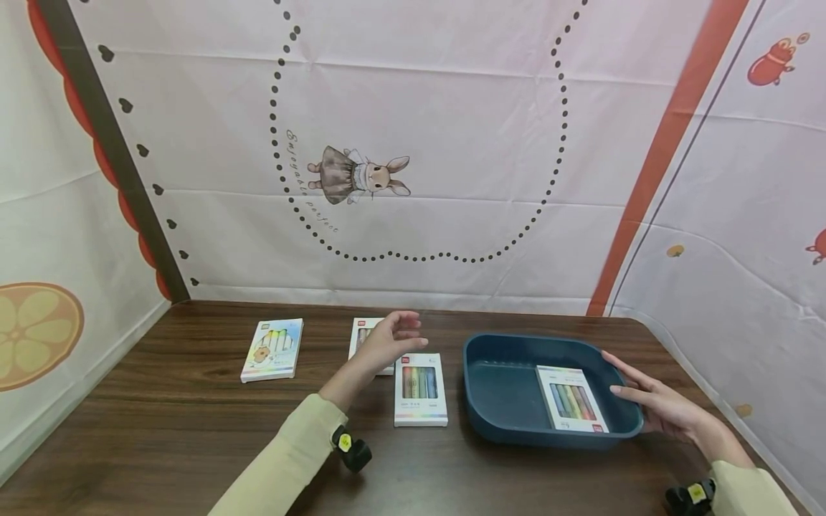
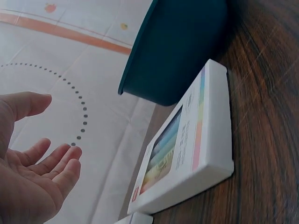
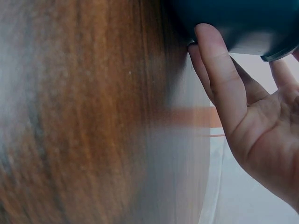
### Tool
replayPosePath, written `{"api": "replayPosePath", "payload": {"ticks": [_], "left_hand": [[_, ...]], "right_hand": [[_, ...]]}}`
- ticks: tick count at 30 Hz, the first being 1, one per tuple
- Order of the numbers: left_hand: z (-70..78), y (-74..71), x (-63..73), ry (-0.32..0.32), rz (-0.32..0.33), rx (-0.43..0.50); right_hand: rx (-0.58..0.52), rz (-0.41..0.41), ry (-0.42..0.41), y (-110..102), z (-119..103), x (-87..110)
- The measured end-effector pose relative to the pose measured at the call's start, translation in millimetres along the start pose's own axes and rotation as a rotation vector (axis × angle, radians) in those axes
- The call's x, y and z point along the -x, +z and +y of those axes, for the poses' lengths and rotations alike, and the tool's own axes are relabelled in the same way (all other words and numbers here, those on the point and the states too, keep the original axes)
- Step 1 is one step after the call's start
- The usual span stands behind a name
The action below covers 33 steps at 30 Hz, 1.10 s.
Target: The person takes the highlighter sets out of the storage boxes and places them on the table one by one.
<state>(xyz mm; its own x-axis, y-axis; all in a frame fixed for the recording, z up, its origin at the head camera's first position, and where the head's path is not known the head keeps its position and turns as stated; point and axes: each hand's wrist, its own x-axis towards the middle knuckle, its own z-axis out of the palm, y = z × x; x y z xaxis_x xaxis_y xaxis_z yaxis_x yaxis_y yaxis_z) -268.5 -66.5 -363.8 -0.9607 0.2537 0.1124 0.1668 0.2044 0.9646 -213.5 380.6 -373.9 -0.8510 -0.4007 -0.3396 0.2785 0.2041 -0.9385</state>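
Observation:
My left hand (image 1: pixel 387 344) is held above the table with fingers loosely bent and nothing in it. It partly hides a white box of coloured sticks (image 1: pixel 360 331) behind it. Just in front lies another white box (image 1: pixel 421 390), whose window shows coloured sticks; the left wrist view shows this box (image 2: pixel 187 140) flat beside the basin. My right hand (image 1: pixel 671 408) holds the right end of a dark blue plastic basin (image 1: pixel 516 430), thumb over the rim and other fingers against the outer wall. Inside the basin, a white box with coloured sticks (image 1: pixel 571 400) leans toward its right side.
Farther left on the brown wooden table (image 1: pixel 161 416) lies a white and light blue box (image 1: pixel 274 350) with a small animal picture. A white printed cloth (image 1: pixel 452 143) hangs behind the table and along both sides.

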Motion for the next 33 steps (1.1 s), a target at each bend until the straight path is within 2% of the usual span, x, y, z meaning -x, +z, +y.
{"api": "replayPosePath", "payload": {"ticks": [17, 19, 23, 26, 30, 33], "left_hand": [[7.7, 24.8, -4.2, -0.005, -0.084, 0.03], [11.8, 27.2, -3.6, -0.008, -0.099, 0.031], [34.3, 30.7, 9.6, -0.011, -0.123, 0.033], [32.6, 35.5, 8.6, -0.002, -0.13, 0.036], [16.9, 43.5, -3.3, -0.001, -0.132, 0.03], [20.3, 47.9, -2.4, -0.012, -0.145, 0.035]], "right_hand": [[0.012, 0.035, 0.011, 1.0, -0.4, -0.2], [0.016, 0.035, 0.012, 1.2, -0.7, -0.1], [0.012, 0.033, 0.012, 1.7, -1.4, 0.2], [0.015, 0.038, 0.012, 1.8, -0.9, -0.1], [0.03, 0.051, 0.014, 2.1, 1.1, -0.7], [0.03, 0.043, 0.004, 1.7, 2.3, -1.2]]}}
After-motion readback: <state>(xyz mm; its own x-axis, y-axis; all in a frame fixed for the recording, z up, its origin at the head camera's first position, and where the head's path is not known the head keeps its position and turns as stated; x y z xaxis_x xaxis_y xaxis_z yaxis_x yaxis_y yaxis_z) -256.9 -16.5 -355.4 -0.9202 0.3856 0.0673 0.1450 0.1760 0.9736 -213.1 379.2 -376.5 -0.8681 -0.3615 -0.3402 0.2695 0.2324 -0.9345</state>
